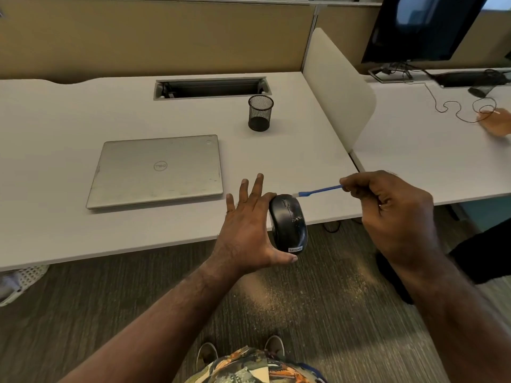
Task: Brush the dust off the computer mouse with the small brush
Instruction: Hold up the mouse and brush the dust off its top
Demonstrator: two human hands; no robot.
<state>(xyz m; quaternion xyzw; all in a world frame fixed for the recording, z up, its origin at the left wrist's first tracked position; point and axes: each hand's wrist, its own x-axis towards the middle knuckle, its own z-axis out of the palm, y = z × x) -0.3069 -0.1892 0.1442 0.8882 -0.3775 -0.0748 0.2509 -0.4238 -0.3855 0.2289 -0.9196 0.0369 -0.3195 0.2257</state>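
1. Room: partitioned office, carpet below.
2. Desk (83, 222): closed laptop (157, 170) left of the hands, near the front edge.
3. Left hand (249, 230): index and thumb grip the mouse (289, 222) past the front edge; other fingers splayed; long axis near-to-far.
4. Right hand (392, 217): fingers pinch the small brush (318, 190), bristles at the mouse's far right end.

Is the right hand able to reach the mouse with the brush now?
Probably yes: the brush tip in the right hand is beside the mouse, whose top the left hand leaves uncovered.
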